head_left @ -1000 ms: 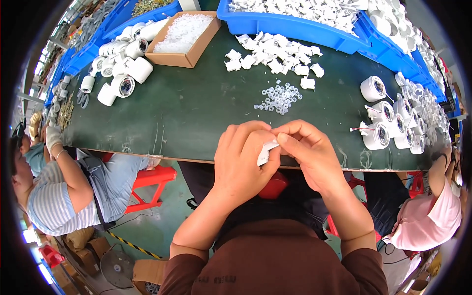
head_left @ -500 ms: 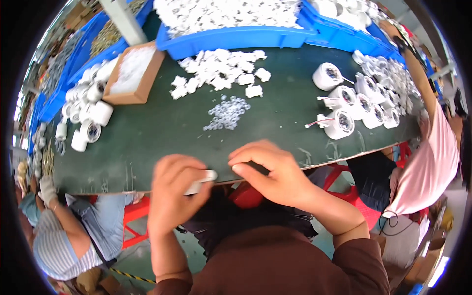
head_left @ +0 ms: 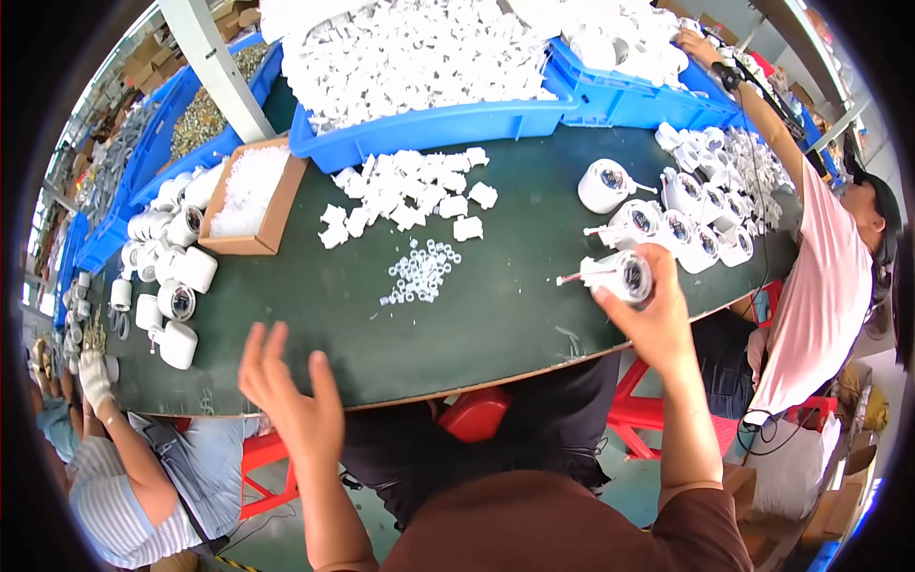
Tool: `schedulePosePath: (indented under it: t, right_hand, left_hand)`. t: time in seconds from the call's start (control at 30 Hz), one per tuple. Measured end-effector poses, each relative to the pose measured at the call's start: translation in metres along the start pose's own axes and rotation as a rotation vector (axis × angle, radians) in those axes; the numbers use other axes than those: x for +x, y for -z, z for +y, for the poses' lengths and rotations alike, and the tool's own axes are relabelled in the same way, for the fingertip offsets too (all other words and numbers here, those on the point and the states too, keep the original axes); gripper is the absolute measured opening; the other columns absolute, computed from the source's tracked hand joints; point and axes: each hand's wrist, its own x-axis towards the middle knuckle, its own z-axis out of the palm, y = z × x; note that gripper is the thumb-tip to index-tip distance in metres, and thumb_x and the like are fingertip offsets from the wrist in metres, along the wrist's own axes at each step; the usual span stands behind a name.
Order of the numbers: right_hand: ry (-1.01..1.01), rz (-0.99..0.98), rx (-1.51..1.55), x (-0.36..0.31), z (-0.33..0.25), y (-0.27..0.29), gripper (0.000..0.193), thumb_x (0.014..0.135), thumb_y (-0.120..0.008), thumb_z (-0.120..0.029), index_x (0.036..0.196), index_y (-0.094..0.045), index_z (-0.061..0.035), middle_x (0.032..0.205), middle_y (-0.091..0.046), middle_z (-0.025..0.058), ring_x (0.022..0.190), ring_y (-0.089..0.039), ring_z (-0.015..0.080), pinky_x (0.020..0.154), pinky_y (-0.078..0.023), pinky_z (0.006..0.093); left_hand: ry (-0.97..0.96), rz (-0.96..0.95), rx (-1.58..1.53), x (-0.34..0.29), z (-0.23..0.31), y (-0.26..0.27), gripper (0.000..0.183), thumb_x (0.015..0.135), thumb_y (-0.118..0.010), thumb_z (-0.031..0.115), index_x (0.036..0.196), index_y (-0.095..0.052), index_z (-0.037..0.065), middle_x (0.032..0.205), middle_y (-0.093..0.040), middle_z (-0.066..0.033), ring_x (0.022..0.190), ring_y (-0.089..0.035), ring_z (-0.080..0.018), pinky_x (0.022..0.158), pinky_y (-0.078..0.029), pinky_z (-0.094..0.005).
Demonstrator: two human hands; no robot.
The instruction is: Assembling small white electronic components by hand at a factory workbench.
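Note:
My left hand (head_left: 297,400) is open and empty, its fingers spread over the near left part of the green table (head_left: 286,334). A rounded white housing (head_left: 178,345) with a short lead lies left of it, at the near end of a pile of white cylindrical housings (head_left: 181,253). At the right, my right hand (head_left: 658,315) is closed around a white round lamp-like housing (head_left: 624,276) with a clear rim and thin wires sticking out to the left. Several similar housings (head_left: 679,227) stand just beyond it.
Mid-table lie small translucent rings (head_left: 422,272) and white plastic clips (head_left: 410,186). A cardboard box (head_left: 254,195) and blue bins (head_left: 429,124) of white parts stand behind. One co-worker's arm (head_left: 772,124) reaches into a right-hand bin; a gloved hand (head_left: 95,379) shows at far left.
My left hand has moved left, opened and no longer holds the white piece; a white housing now lies by the left pile. My right hand has moved right and gripped a round housing.

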Motion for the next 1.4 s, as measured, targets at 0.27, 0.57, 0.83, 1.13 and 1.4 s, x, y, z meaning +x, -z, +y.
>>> schedulePosePath:
  t: [0.27, 0.57, 0.83, 1.13, 1.4]
  right_hand:
    - [0.05, -0.243, 0.474, -0.032, -0.053, -0.085, 0.072, 0.086, -0.078, 0.002, 0.145, -0.038, -0.0026, 0.13, -0.054, 0.0092, 0.121, -0.058, 0.0183, 0.105, -0.048, 0.0345]
    - [0.333, -0.481, 0.406, -0.06, -0.09, -0.11, 0.067, 0.092, -0.067, -0.005, 0.15, -0.036, 0.0032, 0.148, -0.045, 0.0273, 0.133, -0.049, 0.0421, 0.112, -0.039, 0.043]
    - [0.386, -0.418, 0.54, -0.029, -0.101, -0.09, 0.038, 0.087, -0.077, -0.008, 0.123, -0.067, -0.0064, 0.108, -0.053, 0.0063, 0.1, -0.05, 0.0157, 0.081, -0.043, 0.0273]
    - [0.008, -0.497, 0.91, -0.035, -0.102, -0.1, 0.015, 0.096, -0.063, 0.008, 0.108, -0.065, 0.0006, 0.102, -0.065, 0.0048, 0.092, -0.063, 0.0093, 0.079, -0.054, 0.0249]
    - [0.096, -0.273, 0.814, -0.049, -0.1, -0.128, 0.012, 0.093, -0.07, 0.003, 0.104, -0.068, -0.0027, 0.095, -0.065, 0.0014, 0.082, -0.057, 0.0068, 0.073, -0.048, 0.0236]
  left_hand:
    - [-0.189, -0.354, -0.459, -0.011, 0.068, -0.018, 0.043, 0.09, -0.07, 0.016, 0.129, -0.059, 0.002, 0.133, -0.058, -0.0178, 0.122, -0.053, -0.0412, 0.108, -0.04, -0.0502]
    - [-0.148, -0.197, -0.657, -0.018, 0.089, -0.024, 0.038, 0.096, -0.059, 0.011, 0.129, -0.05, -0.007, 0.132, -0.052, -0.0234, 0.125, -0.045, -0.0407, 0.103, -0.04, -0.0485]
    - [-0.293, -0.434, -0.586, -0.008, 0.083, -0.015, 0.043, 0.083, -0.068, 0.017, 0.12, -0.055, 0.001, 0.122, -0.057, -0.0182, 0.103, -0.054, -0.0395, 0.09, -0.045, -0.0463]
    - [-0.093, -0.238, -0.697, -0.008, 0.082, -0.015, 0.015, 0.086, -0.058, 0.002, 0.099, -0.064, -0.002, 0.101, -0.067, -0.0169, 0.09, -0.064, -0.0341, 0.081, -0.051, -0.0402]
    - [0.014, -0.215, -0.726, -0.014, 0.086, -0.018, 0.011, 0.09, -0.061, 0.009, 0.098, -0.065, 0.002, 0.098, -0.067, -0.0124, 0.089, -0.064, -0.034, 0.076, -0.052, -0.0427]
